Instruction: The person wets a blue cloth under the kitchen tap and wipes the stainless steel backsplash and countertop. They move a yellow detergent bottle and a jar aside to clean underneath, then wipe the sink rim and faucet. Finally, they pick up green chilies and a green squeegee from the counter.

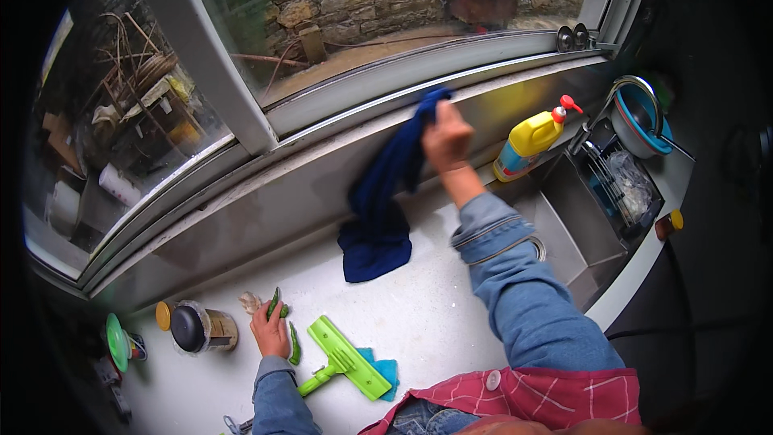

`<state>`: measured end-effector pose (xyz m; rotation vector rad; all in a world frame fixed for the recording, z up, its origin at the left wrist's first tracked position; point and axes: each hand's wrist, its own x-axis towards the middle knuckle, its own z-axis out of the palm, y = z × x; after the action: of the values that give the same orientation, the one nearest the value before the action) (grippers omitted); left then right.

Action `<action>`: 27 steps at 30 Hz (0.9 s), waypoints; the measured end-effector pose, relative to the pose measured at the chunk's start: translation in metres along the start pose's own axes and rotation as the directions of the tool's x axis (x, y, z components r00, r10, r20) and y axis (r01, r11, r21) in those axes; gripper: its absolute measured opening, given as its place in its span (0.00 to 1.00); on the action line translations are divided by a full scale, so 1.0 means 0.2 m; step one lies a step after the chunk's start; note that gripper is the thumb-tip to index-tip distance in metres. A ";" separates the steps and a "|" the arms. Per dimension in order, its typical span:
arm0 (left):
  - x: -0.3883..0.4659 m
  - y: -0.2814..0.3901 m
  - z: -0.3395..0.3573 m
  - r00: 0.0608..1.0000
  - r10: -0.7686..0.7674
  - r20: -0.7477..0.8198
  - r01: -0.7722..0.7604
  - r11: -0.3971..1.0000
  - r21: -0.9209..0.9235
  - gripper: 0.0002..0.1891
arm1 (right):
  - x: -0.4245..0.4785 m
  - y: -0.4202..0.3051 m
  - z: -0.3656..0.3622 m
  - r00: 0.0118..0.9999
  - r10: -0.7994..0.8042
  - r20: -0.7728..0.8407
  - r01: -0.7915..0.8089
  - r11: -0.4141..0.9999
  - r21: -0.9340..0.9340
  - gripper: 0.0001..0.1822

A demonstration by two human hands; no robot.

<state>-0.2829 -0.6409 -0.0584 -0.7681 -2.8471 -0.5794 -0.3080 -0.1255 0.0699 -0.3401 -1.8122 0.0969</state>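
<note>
My right hand [447, 136] grips the bunched upper end of a dark blue cloth [377, 248] at the window ledge. The cloth is blurred; it hangs down the wall below the ledge, and its lower end lies on the white countertop [441, 314]. On the counter at the left, my left hand [270, 332] rests against green chili peppers [274, 301], its fingers partly covering them; whether it grips one is unclear. Another green pepper [295, 344] lies just right of that hand. A garlic bulb [249, 302] sits beyond the fingertips.
A green squeegee [350, 356] lies over a teal cloth [386, 377]. A dark-lidded jar [205, 329] stands left. At right, a yellow pump bottle [528, 139] stands by the steel sink [555, 229], with stacked basins [640, 121] beyond. A sliding window frame [423, 72] runs along the back.
</note>
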 end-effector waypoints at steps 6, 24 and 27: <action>0.00 0.02 0.03 1.000 0.029 -0.001 -0.029 0.999 0.021 0.20 | 0.09 0.28 -0.06 0.837 0.534 -0.118 -0.542 0.839 -0.051 0.14; -0.01 -0.01 0.07 0.999 0.048 0.023 -0.050 0.993 0.102 0.21 | -0.15 0.46 0.09 0.631 0.696 -0.343 -0.719 0.691 0.077 0.15; 0.05 0.06 0.08 0.998 0.055 0.027 -0.057 0.995 0.087 0.22 | -0.36 0.31 0.22 0.585 0.768 -0.259 -0.708 0.640 0.299 0.20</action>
<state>-0.2851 -0.6206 -0.0666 -0.8425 -2.8408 -0.4374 -0.3219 -0.0816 -0.0235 -0.9325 -1.1653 0.7321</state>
